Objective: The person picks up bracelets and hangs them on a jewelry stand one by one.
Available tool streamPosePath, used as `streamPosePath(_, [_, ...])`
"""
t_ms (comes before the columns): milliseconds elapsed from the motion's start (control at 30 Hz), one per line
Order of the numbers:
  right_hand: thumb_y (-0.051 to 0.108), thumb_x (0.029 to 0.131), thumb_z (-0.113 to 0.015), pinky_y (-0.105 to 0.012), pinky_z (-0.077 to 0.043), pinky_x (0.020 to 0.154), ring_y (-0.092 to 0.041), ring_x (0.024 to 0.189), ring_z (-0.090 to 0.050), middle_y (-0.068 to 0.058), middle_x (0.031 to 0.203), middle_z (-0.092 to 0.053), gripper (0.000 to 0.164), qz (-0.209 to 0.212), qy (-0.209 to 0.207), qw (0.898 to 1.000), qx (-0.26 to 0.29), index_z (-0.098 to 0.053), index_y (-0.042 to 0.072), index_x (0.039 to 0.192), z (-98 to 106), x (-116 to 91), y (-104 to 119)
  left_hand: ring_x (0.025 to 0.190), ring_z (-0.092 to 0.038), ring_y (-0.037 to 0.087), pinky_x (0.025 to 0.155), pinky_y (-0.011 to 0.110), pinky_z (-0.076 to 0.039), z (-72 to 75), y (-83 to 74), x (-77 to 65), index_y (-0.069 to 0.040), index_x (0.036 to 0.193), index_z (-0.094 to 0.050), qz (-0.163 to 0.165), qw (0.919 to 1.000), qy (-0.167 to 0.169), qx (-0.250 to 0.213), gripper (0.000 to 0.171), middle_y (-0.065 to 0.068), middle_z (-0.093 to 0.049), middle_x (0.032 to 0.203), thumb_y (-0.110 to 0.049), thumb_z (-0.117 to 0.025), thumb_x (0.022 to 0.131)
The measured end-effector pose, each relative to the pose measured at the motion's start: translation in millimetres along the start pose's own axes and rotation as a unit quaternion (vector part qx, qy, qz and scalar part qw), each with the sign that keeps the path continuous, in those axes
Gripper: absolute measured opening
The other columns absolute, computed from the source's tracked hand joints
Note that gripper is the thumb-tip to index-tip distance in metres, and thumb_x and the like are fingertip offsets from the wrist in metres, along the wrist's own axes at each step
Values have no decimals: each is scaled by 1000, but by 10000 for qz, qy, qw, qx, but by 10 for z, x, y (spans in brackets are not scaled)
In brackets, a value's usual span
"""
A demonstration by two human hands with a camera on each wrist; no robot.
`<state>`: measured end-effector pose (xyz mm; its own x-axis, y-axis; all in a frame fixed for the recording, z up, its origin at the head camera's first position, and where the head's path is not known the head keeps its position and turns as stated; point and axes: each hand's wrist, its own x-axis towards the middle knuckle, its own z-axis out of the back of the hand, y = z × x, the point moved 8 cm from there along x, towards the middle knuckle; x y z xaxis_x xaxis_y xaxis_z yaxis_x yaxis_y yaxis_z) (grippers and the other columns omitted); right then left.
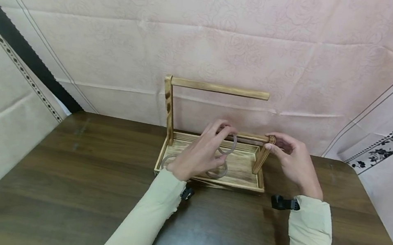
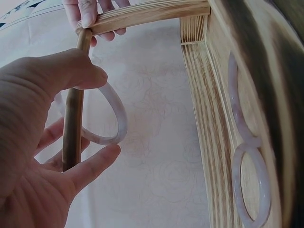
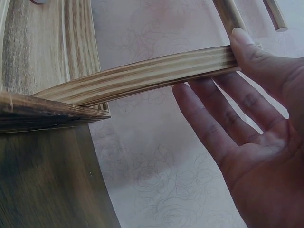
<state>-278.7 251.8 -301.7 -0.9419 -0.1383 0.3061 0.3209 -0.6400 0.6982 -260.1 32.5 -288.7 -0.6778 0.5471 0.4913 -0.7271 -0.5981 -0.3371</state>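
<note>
A wooden display stand has a shallow tray (image 1: pixel 227 183), a tall post with a long upper rod (image 1: pixel 219 88), and a short post (image 1: pixel 260 160) with a lower rod (image 1: pixel 250 137). My left hand (image 1: pixel 202 150) pinches a pale, translucent bangle (image 2: pixel 121 114) between thumb and fingers at the lower rod's free end. The rod crosses the bangle in the left wrist view; the thumb hides part of that crossing. My right hand (image 1: pixel 294 160) grips the top of the short post, thumb on one side, fingers on the other. Two more bangles (image 2: pixel 232 90) lie in the tray.
The stand rests near the back edge of a dark brown wooden table (image 1: pixel 99 184). Behind it hangs a pale pink patterned cloth (image 1: pixel 228 52), close to the tray. The upper rod juts out above both hands. Each wrist wears a black strap (image 1: pixel 284 203).
</note>
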Motion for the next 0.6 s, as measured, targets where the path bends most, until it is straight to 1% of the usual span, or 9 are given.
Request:
streamPosePath(100, [27,99,-68,-11,-47,76,5,91,-62,-11,114,-74,32,17,-17,10000,-19,-69,14,128,0,1,8,135,-45,24,104,33,-54,-14,-6,17,-16,141,-49,70,9999,53,-51,70,9,-43,147,-3,-80,79])
streamPosePath(167, [26,99,-68,-11,-47,76,5,91,-62,-11,114,-74,32,28,-20,10000,-9,-69,13,128,-3,3,8,135,-46,23,98,32,-57,-27,-11,26,-18,141,-49,137,9998,103,-89,70,9,-42,148,-3,-79,80])
streamPosePath(267, [26,99,-68,-10,-47,77,6,92,-62,-11,114,-74,32,49,-13,10000,22,-69,13,128,-9,8,10,134,-46,23,94,29,-58,-46,-19,38,-18,142,-48,149,9998,130,-80,70,8,-42,148,-4,-79,80])
streamPosePath(333, [26,99,-68,-10,-48,77,6,92,-62,-11,115,-74,32,40,-4,10000,19,-69,13,129,-10,8,12,133,-47,22,93,28,-58,-53,-26,43,-18,142,-48,120,9998,119,-75,70,8,-42,147,-4,-79,80])
streamPosePath(400, [26,99,-68,-9,-47,78,6,92,-62,-11,115,-74,33,27,-1,10000,18,-69,13,129,-8,8,14,134,-47,22,96,27,-57,-56,-31,49,-17,142,-49,72,9999,80,-60,70,8,-43,147,-4,-79,80])
streamPosePath(600, [26,99,-68,-10,-48,76,6,91,-62,-12,114,-74,32,32,4,10000,13,-69,13,129,-5,12,10,133,-47,21,93,26,-58,-68,-26,51,-17,142,-49,85,9999,56,-82,71,7,-43,147,-4,-80,79])
